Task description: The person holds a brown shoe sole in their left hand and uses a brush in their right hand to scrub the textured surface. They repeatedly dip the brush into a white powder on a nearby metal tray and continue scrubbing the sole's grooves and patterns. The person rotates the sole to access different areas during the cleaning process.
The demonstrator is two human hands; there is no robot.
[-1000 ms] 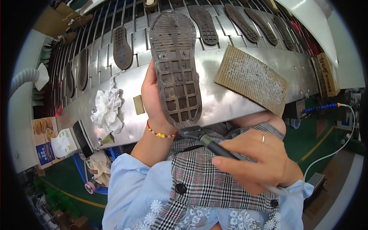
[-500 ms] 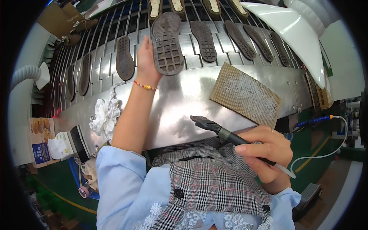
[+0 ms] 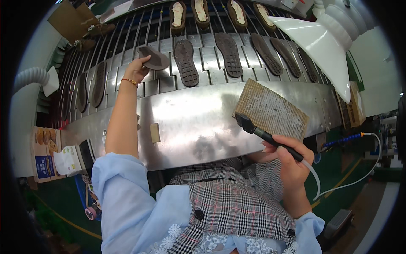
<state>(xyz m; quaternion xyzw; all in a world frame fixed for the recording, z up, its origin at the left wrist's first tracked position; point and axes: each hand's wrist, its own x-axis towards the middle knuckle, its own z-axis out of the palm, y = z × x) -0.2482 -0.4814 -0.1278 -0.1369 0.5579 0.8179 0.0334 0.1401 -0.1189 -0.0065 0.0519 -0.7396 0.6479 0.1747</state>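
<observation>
My left hand (image 3: 137, 70) is closed on the edge of a dark brown shoe sole (image 3: 157, 60), lifted and tilted over the metal slats. In my right hand (image 3: 292, 161) is a black-handled brush (image 3: 270, 137) with a thin white hose at its rear end. The brush head is at the left edge of a stained corrugated pad (image 3: 272, 109); whether it touches I cannot tell. To the right of my left hand lies another sole (image 3: 186, 63), tread up, and beside it a further sole (image 3: 229, 55). A small tan block (image 3: 155, 133) rests on the steel ledge (image 3: 186, 122).
Several more soles lie along the slatted conveyor (image 3: 167, 84). Beyond them stand brown shoe uppers (image 3: 237, 15). A white funnel-shaped hood (image 3: 325, 38) overhangs the right side, a smaller white nozzle (image 3: 51, 81) the left. A tissue pack (image 3: 67, 161) sits at the lower left.
The sole my left hand held up now lies on the slats. That hand has moved left and taken hold of another sole. My right hand has brought the brush to the pad's edge.
</observation>
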